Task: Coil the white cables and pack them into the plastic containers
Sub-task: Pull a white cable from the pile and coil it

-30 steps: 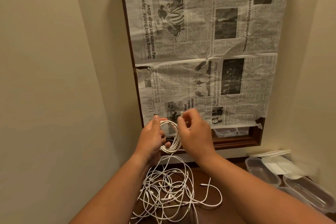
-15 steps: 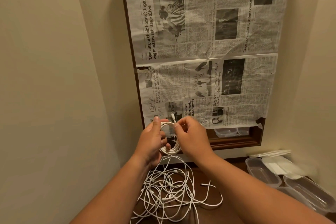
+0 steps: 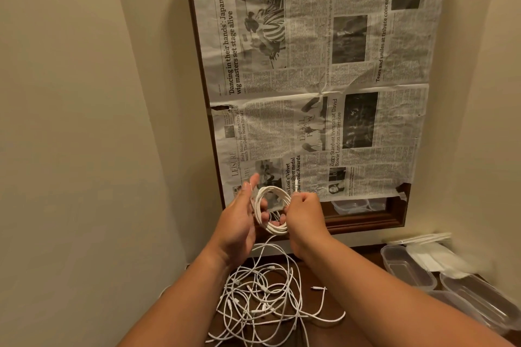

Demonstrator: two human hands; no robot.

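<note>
A white cable coil (image 3: 274, 190) is held up in front of the wall, its ring facing me. My left hand (image 3: 238, 222) holds the coil's left side, with fingers through the ring and the index finger pointing up. My right hand (image 3: 306, 214) grips the right side of the coil with curled fingers. One strand hangs from the coil down to a tangled pile of loose white cables (image 3: 262, 298) on the dark wooden table (image 3: 332, 329). Clear plastic containers (image 3: 406, 269) stand open at the right, one nearer (image 3: 479, 300).
Newspaper (image 3: 324, 79) covers a wood-framed mirror on the wall straight ahead. Flat lids (image 3: 420, 238) and white paper lie behind the containers. Beige walls close in on the left and right.
The coil has turned so its open ring faces me. My right hand slid from the coil's top down to its right side, and my left fingers have stretched upward.
</note>
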